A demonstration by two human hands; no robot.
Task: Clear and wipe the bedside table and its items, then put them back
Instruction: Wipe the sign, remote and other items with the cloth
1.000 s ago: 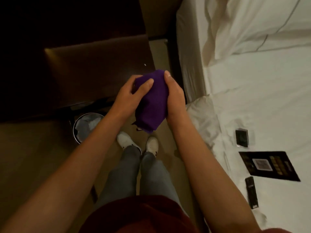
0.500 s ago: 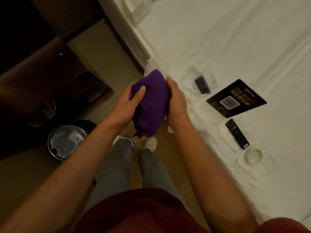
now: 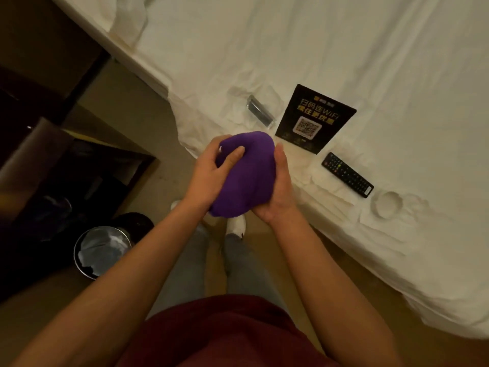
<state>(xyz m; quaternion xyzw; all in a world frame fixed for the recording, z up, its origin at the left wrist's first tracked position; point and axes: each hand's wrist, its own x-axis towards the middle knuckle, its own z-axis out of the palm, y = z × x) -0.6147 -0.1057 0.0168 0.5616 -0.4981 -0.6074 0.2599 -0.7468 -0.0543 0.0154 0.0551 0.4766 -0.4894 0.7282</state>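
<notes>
1. Holding a bunched purple cloth [image 3: 244,178] between both hands, the person stands beside the bed [image 3: 344,49], with the cloth in the air over the bed's edge.
2. Left hand [image 3: 209,176]: fingers curled over the cloth's upper left side, thumb pressed into its front face. A firm grip.
3. Right hand [image 3: 279,192]: palm cupped against the cloth's right side, fingers wrapped round behind it, thumb lying straight along the edge.
4. Cloth: deep purple, gathered into a rounded bundle, domed at the top, smooth on the front, with soft folds toward the bottom. How it is folded inside the bundle cannot be told.
5. Items lying on the white bed sheet, apart from one another:
   - a black card with a QR code [image 3: 315,119], flat, just beyond the cloth;
   - a black remote control [image 3: 347,174], lying at a slant, right of the card;
   - a clear block-shaped item [image 3: 260,111], left of the card; its exact nature cannot be told;
   - a pale round ashtray [image 3: 386,204], near the remote's lower end.
6. Dark wooden surface [image 3: 29,154] at the left, dimly lit; detail lost in shadow.
7. Round waste bin [image 3: 102,250] with a liner on the floor, below the surface.
</notes>
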